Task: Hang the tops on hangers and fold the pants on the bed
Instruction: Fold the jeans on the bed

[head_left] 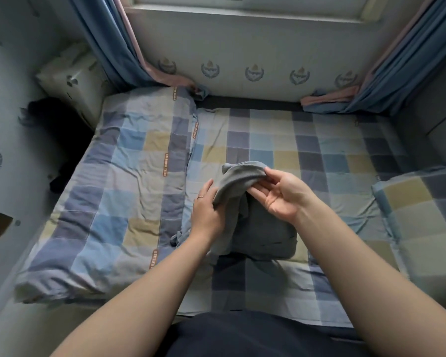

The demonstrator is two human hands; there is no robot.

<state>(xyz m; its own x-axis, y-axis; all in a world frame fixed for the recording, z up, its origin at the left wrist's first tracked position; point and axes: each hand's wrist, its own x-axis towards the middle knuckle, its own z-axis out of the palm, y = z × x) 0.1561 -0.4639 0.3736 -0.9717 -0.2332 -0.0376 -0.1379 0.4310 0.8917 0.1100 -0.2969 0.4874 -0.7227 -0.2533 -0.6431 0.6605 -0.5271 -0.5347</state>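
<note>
Two hands hold one grey garment (242, 176) above the bed (319, 150), just right of the folded quilt (113, 189). Your right hand (281, 195) pinches its upper edge, palm up; your left hand (206, 212) grips its near side. Its lower half lies bunched, so a hasty lift could twist it or slip your pinch. Top or pants, I cannot tell.

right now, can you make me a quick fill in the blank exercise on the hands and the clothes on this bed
1. The left hand and right hand both hold a soft knit garment coloured ____.
2. The thin ring is worn on the ____ hand.
3. A darker folded cloth lies on the checked sheet of the ____.
4. The blue curtains hang either side of the ____.

Missing words: grey; left; bed; window
</note>
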